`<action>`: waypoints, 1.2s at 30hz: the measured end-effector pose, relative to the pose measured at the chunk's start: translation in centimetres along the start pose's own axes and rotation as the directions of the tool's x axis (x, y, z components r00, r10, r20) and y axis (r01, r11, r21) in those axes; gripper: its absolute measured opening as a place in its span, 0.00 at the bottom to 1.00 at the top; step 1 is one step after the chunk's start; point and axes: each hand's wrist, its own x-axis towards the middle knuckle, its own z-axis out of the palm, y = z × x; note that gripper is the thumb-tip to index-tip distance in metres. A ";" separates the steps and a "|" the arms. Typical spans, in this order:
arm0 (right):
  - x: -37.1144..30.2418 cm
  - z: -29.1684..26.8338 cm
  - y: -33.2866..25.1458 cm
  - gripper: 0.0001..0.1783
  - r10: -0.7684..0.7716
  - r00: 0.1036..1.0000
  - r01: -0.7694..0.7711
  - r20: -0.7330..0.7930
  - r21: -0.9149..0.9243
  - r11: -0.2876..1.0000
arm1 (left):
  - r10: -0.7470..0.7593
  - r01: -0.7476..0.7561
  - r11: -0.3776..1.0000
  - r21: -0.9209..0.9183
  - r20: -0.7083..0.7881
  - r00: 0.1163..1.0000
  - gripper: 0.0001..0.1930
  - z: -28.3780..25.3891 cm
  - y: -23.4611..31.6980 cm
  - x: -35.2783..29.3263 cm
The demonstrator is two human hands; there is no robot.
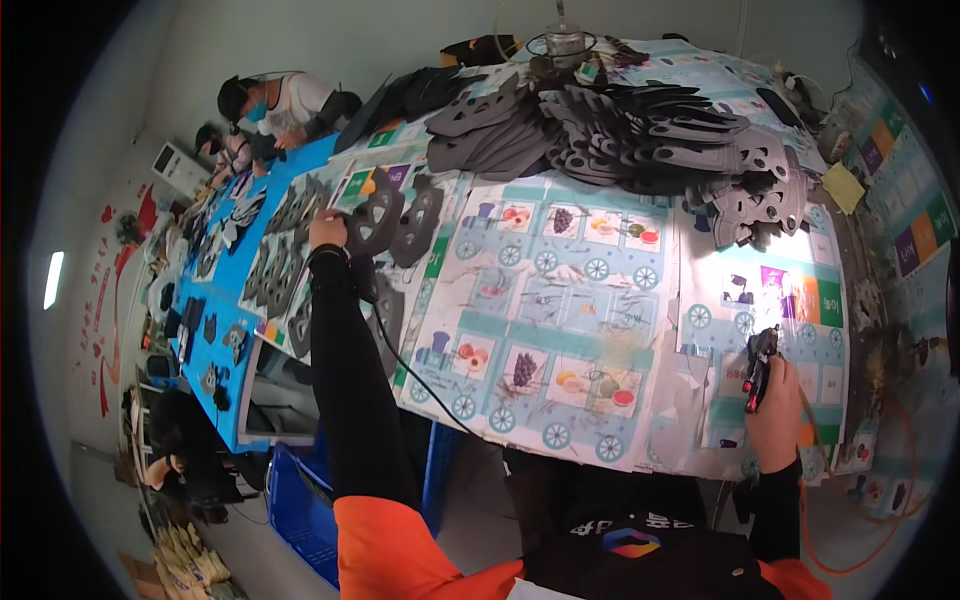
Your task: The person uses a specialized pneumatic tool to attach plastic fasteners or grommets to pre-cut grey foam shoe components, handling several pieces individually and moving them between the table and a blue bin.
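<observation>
My left hand (328,230) reaches far over the left part of the table. Its fingers are closed at the edge of a dark grey cut piece (374,226) with openings in it, shaped like a shoe upper. Similar grey pieces (272,270) lie in rows beside it, and another (416,222) is just to its right. At the right, low over the table, my right hand (776,415) grips a small black hand tool (760,368) with red parts, its front end pointing away from me. A bright patch of light falls on the table cover beyond that tool.
Heaps of grey pieces (600,130) cover the table's far side. A metal pot (564,42) stands behind them. An orange hose (868,558) loops at the right; a dark cable (425,375) crosses the front left. Co-workers (290,105) sit at a blue table (215,345). A blue crate (300,510) stands below.
</observation>
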 end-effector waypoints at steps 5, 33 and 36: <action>-0.2 -0.6 -0.5 0.33 0.024 0.999 -0.023 0.032 -0.034 0.999 | -0.075 0.076 0.997 0.033 -0.024 0.997 0.11 4.4 -0.9 -1.0; -0.3 -0.8 -0.4 0.24 0.018 1.000 -0.019 -0.024 -0.003 1.000 | 0.877 -0.816 0.474 -0.331 0.091 0.472 0.48 4.2 53.2 -28.9; -0.2 -0.8 -0.2 0.23 0.009 0.999 -0.009 -0.045 0.000 1.000 | 0.909 -0.843 0.409 -0.350 0.076 0.410 0.56 4.2 55.3 -31.5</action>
